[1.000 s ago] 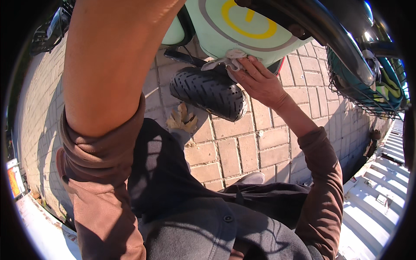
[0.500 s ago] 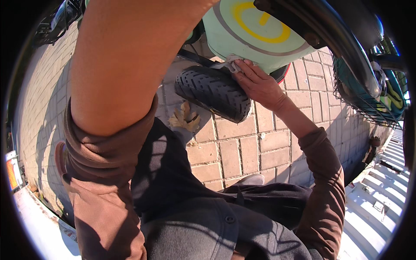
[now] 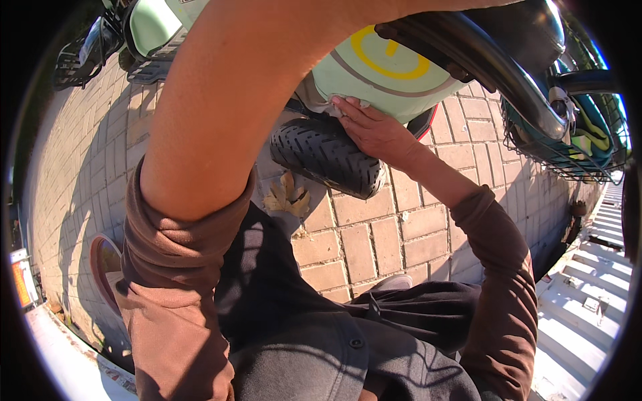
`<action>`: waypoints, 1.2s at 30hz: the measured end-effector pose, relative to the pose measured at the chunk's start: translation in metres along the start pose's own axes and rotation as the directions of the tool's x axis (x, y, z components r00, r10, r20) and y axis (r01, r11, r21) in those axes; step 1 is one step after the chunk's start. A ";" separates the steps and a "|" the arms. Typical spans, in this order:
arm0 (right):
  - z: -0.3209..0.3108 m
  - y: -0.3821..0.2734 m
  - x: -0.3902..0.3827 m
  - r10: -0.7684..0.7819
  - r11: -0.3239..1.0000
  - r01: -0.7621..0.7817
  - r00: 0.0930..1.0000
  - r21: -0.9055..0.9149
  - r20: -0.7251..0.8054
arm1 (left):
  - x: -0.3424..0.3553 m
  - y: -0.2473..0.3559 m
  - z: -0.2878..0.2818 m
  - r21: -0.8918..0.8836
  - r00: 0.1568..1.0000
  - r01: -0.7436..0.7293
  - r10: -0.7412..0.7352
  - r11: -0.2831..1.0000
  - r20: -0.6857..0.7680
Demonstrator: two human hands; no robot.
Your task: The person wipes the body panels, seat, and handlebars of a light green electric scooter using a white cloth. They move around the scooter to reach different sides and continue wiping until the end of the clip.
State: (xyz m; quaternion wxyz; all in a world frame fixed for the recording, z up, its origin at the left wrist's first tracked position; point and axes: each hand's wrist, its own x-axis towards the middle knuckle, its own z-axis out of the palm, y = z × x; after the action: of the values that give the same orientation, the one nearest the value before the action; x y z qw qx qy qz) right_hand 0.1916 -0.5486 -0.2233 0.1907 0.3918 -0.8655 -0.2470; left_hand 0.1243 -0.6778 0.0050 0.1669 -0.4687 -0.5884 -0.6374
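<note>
Right hand (image 3: 378, 136): fingers (image 3: 360, 113) extended, pressing pale cloth (image 3: 332, 111) to green shell (image 3: 409, 105); grip underneath cannot be told.
Left hand: out of view, fingers undetermined.
Black tire (image 3: 326, 157): just beside cloth.

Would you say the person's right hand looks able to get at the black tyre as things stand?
Probably yes: the right hand, with a pale cloth under its fingers against the green panel, is close beside the black tyre, and nothing appears to block the way.
</note>
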 end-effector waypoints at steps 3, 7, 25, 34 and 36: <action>-0.007 0.003 -0.005 -0.080 0.992 0.090 0.989 -0.085 0.121 | 0.001 0.000 0.001 -0.012 1.000 0.002 -0.002 1.000 0.018; -0.039 0.025 -0.012 0.197 0.971 -0.218 0.961 -0.093 -0.192 | 0.001 -0.002 -0.003 -0.019 0.999 0.027 -0.027 0.999 0.036; -0.069 0.026 -0.010 0.462 0.878 -0.221 0.625 0.425 -0.629 | -0.119 0.030 -0.027 0.280 0.874 0.407 -0.282 0.869 -0.396; -0.096 -0.004 0.005 0.587 0.487 -0.161 0.788 0.859 -0.186 | -0.179 0.014 0.021 -0.677 0.463 0.668 -0.885 0.308 0.054; -0.111 0.002 -0.006 0.467 0.533 -0.312 0.884 0.787 0.034 | -0.180 0.008 0.020 -0.752 0.360 0.606 -0.933 0.260 -0.033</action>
State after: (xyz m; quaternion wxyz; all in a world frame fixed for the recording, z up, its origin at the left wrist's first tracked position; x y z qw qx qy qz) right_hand 0.2527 -0.5740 -0.1336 0.1319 0.2517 -0.9298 0.2339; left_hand 0.2293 -0.7224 -0.1362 -0.2096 0.0475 -0.4303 -0.8767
